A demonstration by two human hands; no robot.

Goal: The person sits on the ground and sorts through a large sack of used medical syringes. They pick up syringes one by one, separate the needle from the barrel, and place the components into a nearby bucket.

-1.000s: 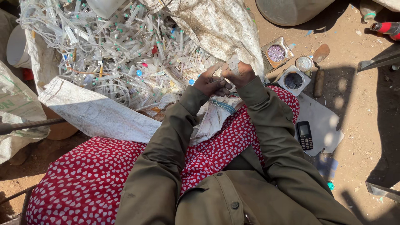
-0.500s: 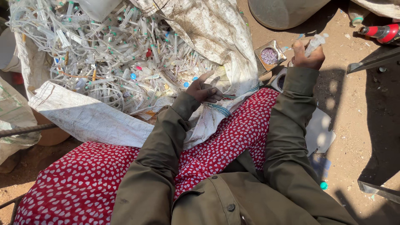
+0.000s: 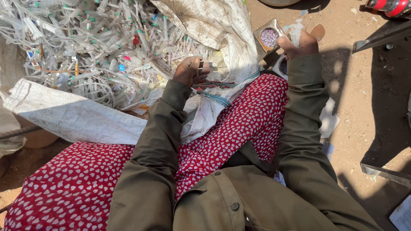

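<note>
My left hand (image 3: pixel 190 70) rests at the edge of a big heap of clear plastic syringes and tubing (image 3: pixel 98 47), its fingers pinched on a thin clear piece. My right hand (image 3: pixel 299 42) is stretched out to the right over the ground and grips a clear plastic syringe barrel (image 3: pixel 295 30). It hovers just beside a small square tin (image 3: pixel 267 36) that holds small purple bits. A second small round container lies below the right wrist, mostly hidden. Both arms wear olive sleeves.
The heap lies on an opened white woven sack (image 3: pixel 72 117) that drapes over my lap. A red skirt with white hearts (image 3: pixel 231 128) covers my legs. Bare dirt ground (image 3: pixel 368 98) lies to the right, with a metal bar (image 3: pixel 381 36) and a red object (image 3: pixel 391 6).
Both hands were together at the heap's edge a second ago. The right hand has since swung right with the syringe barrel to the square tin. The left hand stayed at the heap.
</note>
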